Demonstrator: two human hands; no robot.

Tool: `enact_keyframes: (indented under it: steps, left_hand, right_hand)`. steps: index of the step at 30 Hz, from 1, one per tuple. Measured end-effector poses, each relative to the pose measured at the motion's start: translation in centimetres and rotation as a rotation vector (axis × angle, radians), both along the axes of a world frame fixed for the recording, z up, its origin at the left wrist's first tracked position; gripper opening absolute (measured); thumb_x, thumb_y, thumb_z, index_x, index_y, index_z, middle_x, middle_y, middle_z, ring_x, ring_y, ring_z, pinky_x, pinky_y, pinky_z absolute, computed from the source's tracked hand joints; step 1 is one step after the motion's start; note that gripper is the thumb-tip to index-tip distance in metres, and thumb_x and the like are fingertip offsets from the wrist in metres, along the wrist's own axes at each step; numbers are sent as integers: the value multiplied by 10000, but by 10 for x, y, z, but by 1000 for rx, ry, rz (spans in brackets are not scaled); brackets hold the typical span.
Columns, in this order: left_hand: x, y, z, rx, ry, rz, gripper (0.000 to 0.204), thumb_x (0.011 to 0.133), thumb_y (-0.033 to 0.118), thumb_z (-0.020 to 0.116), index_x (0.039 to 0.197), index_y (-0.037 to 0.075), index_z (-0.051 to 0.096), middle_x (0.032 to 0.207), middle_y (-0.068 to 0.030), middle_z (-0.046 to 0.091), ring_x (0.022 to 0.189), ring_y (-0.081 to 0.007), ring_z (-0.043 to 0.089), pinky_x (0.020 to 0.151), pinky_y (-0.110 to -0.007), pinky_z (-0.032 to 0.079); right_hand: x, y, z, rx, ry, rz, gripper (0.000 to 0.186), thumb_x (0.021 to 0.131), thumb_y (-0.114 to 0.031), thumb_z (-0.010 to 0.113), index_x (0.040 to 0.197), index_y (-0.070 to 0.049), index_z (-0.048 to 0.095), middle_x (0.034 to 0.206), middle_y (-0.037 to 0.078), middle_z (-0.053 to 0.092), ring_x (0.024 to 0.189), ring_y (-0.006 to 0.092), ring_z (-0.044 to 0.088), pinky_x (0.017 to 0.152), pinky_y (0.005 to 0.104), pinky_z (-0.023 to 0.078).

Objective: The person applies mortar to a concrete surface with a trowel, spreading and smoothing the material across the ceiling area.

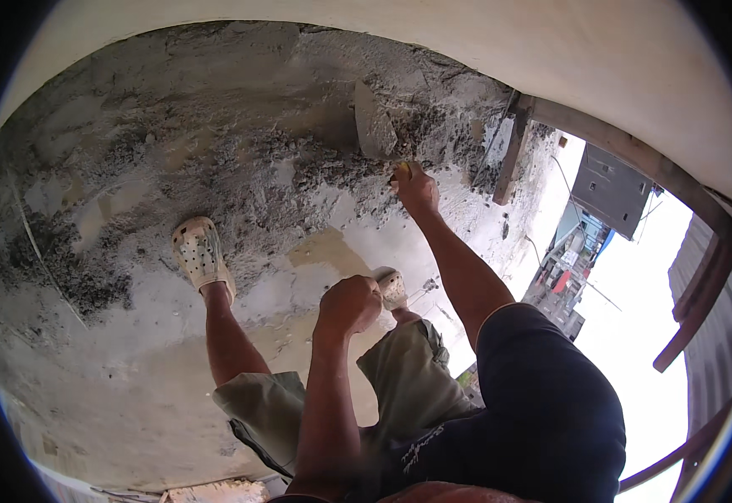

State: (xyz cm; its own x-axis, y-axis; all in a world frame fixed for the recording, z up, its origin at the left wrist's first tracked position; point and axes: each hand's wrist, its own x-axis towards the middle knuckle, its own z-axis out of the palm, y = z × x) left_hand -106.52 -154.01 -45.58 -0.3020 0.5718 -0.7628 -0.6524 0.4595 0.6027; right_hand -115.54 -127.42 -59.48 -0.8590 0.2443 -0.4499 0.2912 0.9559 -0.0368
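My right hand [417, 191] is closed round the yellow handle of what looks like a trowel [373, 121]. Its flat grey blade lies against the rough, crumbly floor, pointing away from me. Loose dark grit and rubble [332, 172] surround the blade and my knuckles. Nearer to me, my left hand [349, 306] is curled into a fist above the floor, beside my right shoe. Whatever it holds, if anything, is hidden inside the fingers.
My pale perforated clogs [202, 251] stand on the patchy grey floor [156, 310]. A cream wall [299, 10] curves along the far side. A wooden post [513, 155] and beams border the open edge at right, with buildings [563, 268] far below.
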Motion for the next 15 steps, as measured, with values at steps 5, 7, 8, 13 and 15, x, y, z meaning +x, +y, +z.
enact_keyframes:
  steps: [5,7,8,13,15]
  left_hand:
    - [16,11,-11,-27,9,-22,284,858,243,534,949,19,682,944,-206,672,907,-353,641,823,-427,487]
    - [19,16,-15,-28,23,-20,285,858,246,535,952,21,682,942,-206,671,903,-352,643,822,-427,488]
    - [14,32,-16,22,9,-26,280,858,246,535,952,27,683,940,-205,671,902,-353,643,823,-428,489]
    - [12,30,-13,-33,11,-55,272,860,250,535,948,43,688,936,-206,670,902,-358,643,822,-432,492]
    - [15,23,-13,-60,-23,-81,270,862,252,529,938,49,691,929,-209,669,907,-358,642,821,-436,494]
  right_hand:
    - [-6,58,-28,-558,314,-784,241,843,-180,674,1004,-43,557,699,50,567,480,127,512,357,290,417]
    - [-46,91,-39,-687,239,-1014,119,840,-130,646,890,-93,544,686,25,537,510,136,507,410,320,439]
    - [-68,136,-43,-675,276,-1124,93,860,-144,618,864,-102,535,701,30,538,557,158,523,470,351,449]
    - [-105,145,-93,-1114,315,-1364,129,945,-171,509,979,-48,529,785,80,555,663,220,539,551,451,437]
    - [-111,104,-104,-1071,404,-1410,142,945,-181,513,998,-51,535,784,85,561,641,226,537,548,445,444]
